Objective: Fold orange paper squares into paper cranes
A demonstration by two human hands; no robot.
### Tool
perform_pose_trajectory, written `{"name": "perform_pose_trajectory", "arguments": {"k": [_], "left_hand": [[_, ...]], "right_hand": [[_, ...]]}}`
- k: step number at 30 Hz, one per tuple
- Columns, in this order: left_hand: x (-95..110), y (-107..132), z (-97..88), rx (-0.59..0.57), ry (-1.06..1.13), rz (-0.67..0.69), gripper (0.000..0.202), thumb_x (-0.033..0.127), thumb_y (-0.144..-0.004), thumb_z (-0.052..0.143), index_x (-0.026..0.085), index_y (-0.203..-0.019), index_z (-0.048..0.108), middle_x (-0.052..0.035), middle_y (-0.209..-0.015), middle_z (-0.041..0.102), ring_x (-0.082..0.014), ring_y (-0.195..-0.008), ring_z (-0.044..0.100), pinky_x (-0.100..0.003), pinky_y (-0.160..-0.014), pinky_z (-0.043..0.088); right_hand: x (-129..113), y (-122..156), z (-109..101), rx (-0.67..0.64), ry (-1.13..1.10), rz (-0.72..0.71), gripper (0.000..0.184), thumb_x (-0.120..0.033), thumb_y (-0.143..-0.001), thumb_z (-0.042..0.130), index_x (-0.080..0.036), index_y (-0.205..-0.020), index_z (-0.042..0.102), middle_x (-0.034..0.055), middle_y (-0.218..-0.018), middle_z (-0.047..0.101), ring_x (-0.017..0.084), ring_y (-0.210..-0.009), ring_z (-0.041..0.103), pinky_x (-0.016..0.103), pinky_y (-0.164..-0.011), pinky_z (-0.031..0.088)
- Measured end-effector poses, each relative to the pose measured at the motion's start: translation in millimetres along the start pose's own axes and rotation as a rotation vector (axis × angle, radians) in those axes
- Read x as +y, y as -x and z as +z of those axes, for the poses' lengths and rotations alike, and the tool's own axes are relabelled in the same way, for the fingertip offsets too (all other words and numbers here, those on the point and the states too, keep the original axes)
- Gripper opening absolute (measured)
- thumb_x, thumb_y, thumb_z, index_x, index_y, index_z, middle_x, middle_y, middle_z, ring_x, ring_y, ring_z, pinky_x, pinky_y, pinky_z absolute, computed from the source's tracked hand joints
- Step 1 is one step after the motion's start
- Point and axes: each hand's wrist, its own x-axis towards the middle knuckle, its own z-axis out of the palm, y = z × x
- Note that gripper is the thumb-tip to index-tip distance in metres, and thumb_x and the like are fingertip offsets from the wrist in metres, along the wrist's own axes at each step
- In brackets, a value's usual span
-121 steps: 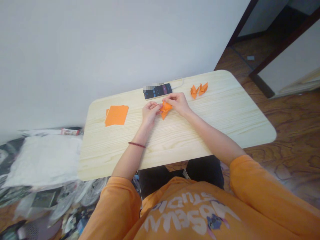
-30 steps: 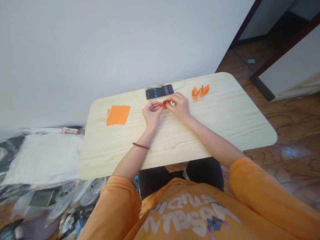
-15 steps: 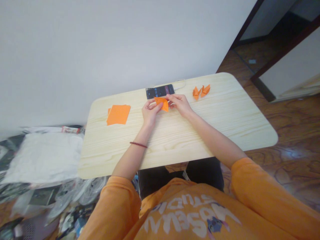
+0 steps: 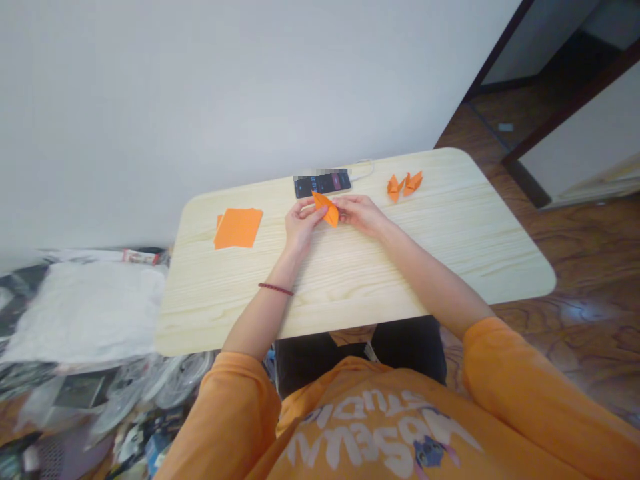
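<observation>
A narrow folded piece of orange origami paper (image 4: 326,209) lies tilted between my hands, just in front of a black smartphone (image 4: 323,185). My left hand (image 4: 301,223) pinches its left end with thumb and fingers. The fingertips of my right hand (image 4: 359,215) hold its lower right end. Two small folded orange paper figures (image 4: 403,184) stand to the right of my right hand, out of reach of my fingers. A stack of orange paper squares (image 4: 239,228) lies left of my left hand.
All of this rests on a pale wooden table (image 4: 360,287) with rounded corners, set against a white wall. A white cable runs from the phone. Plastic bags and a white sack lie on the floor at left; a brown wooden floor lies at right.
The orange paper has gone from a small bunch between my fingertips to a longer, opened, tilted shape. My hands have moved slightly apart. The other objects stay put.
</observation>
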Motion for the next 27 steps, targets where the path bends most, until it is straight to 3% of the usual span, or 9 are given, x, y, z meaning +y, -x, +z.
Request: {"name": "perform_pose_trajectory", "arguments": {"k": [8,12,20,27], "left_hand": [[-1.6,-1.5,-0.4,-0.043,0.026,-0.009,0.053,0.024,-0.042,0.088,0.016,-0.089,0.063,-0.0002,-0.07,0.071,-0.0141,-0.067,0.068,-0.03,-0.077,0.053],[-1.1,-1.2,-0.7,-0.058,0.019,-0.002,0.053,0.022,-0.042,0.088,0.016,-0.089,0.064,-0.0003,-0.072,0.072,-0.0143,-0.065,0.068,-0.03,-0.075,0.053],[5.6,1.3,-2.1,-0.077,-0.042,-0.031,0.05,0.033,-0.05,0.087,0.017,-0.092,0.066,-0.0053,-0.078,0.074,-0.0218,-0.075,0.07,-0.035,-0.075,0.054],[3.9,1.3,-2.2,-0.07,-0.037,-0.026,0.054,0.031,-0.046,0.088,0.016,-0.093,0.067,-0.005,-0.077,0.074,-0.0196,-0.075,0.071,-0.034,-0.079,0.053]], "right_hand": [[0.9,-0.3,3.8,0.069,-0.001,-0.001,0.038,-0.038,-0.047,0.087,-0.014,-0.07,0.07,-0.0007,-0.06,0.062,0.007,-0.054,0.049,0.02,-0.049,0.035],[5.1,-3.2,0.9,0.063,0.0,-0.011,0.037,-0.036,-0.047,0.087,-0.014,-0.07,0.069,-0.0014,-0.058,0.06,0.006,-0.053,0.048,0.02,-0.048,0.033],[2.0,-0.6,3.6,0.085,-0.027,0.001,0.031,-0.03,-0.05,0.086,-0.013,-0.069,0.069,0.0,-0.06,0.062,0.006,-0.054,0.049,0.02,-0.049,0.033],[0.3,1.1,5.5,0.089,-0.064,-0.002,0.031,-0.028,-0.048,0.087,-0.011,-0.067,0.068,-0.0005,-0.056,0.061,0.003,-0.047,0.043,0.019,-0.044,0.027]]}}
